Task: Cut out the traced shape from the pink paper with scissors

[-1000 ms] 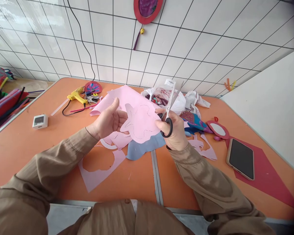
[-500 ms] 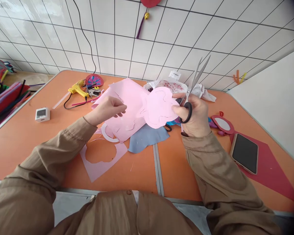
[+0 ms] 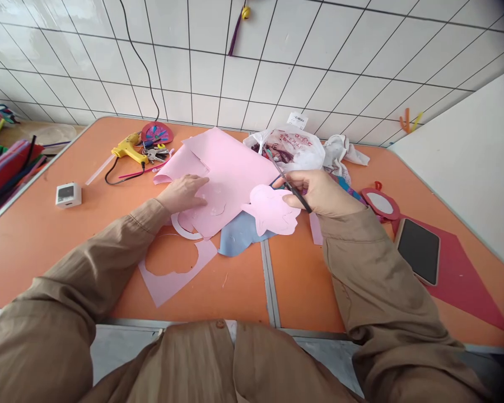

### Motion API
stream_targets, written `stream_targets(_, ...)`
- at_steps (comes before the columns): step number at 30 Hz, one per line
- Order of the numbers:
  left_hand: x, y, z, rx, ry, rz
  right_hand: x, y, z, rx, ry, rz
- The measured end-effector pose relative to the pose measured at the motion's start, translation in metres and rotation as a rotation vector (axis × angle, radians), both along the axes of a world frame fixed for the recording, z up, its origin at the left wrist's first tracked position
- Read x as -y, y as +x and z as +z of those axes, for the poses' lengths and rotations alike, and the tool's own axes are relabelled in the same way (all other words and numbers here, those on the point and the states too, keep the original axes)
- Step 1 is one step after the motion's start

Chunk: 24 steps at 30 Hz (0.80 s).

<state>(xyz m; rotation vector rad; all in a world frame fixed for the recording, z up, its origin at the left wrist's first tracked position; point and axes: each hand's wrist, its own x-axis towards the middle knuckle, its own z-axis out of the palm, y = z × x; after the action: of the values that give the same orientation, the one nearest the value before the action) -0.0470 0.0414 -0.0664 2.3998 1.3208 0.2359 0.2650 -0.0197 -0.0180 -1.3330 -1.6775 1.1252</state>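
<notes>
My left hand [image 3: 183, 193] rests on the large pink sheet [image 3: 229, 159], fingers stretched out and apart, holding nothing. Near its fingertips a small cut pink piece [image 3: 218, 208] lies on the sheet. In my right hand [image 3: 325, 193] are the scissors [image 3: 293, 189], blades pointing up and to the left. The same hand pinches a pink cut-out [image 3: 273, 211] with a wavy outline and drawn lines. This cut-out hangs over a blue-grey sheet [image 3: 237, 238]. A pink offcut with a large hole [image 3: 174, 289] lies nearer to me, beside a pale ring piece [image 3: 183, 230].
At the back left lie a yellow glue gun [image 3: 130, 148], keys [image 3: 155, 154] and a round red piece [image 3: 157, 133]. A small white device [image 3: 68, 195] sits at left. Behind my right hand is a plastic bag [image 3: 302, 146]. A phone [image 3: 419, 250] lies on red sheet [image 3: 462, 274] at right.
My left hand has opened from a closed pose and come down on the pink sheet. My right hand has lowered and turned, swinging the scissors to the left and tilting the cut-out.
</notes>
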Motion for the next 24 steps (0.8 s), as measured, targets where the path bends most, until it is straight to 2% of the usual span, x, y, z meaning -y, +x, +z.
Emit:
stream_targets(5, 0.005, 0.004, 0.006, 0.152, 0.027, 0.07, 0.004, 0.002, 0.009, -0.055, 0.067, 0.032)
stream_targets(8, 0.016, 0.013, 0.015, 0.351, -0.05, 0.078, 0.004, -0.001, 0.01, -0.09, 0.076, 0.077)
stream_targets(10, 0.025, 0.02, 0.021, 0.776, -0.445, 0.08, 0.002, -0.004, 0.007, -0.107, 0.069, 0.124)
stream_targets(11, 0.029, 0.023, 0.023, 0.89, -0.62, 0.093, 0.002, -0.007, 0.005, -0.115, 0.065, 0.149)
stream_targets(13, 0.038, 0.028, 0.026, 0.938, -0.848, 0.071, 0.001, -0.014, 0.0, -0.133, 0.058, 0.19)
stream_targets(14, 0.042, 0.031, 0.027, 0.924, -0.905, 0.049, 0.001, -0.018, -0.003, -0.142, 0.055, 0.205)
stream_targets(17, 0.053, 0.038, 0.026, 0.83, -0.983, 0.045, 0.004, -0.03, -0.009, -0.168, 0.045, 0.232)
stream_targets(19, 0.058, 0.041, 0.026, 0.848, -1.002, 0.064, 0.005, -0.036, -0.01, -0.18, 0.045, 0.221)
stream_targets(24, 0.065, 0.046, 0.029, 1.215, -0.899, 0.254, 0.006, -0.036, -0.008, -0.278, 0.083, -0.02)
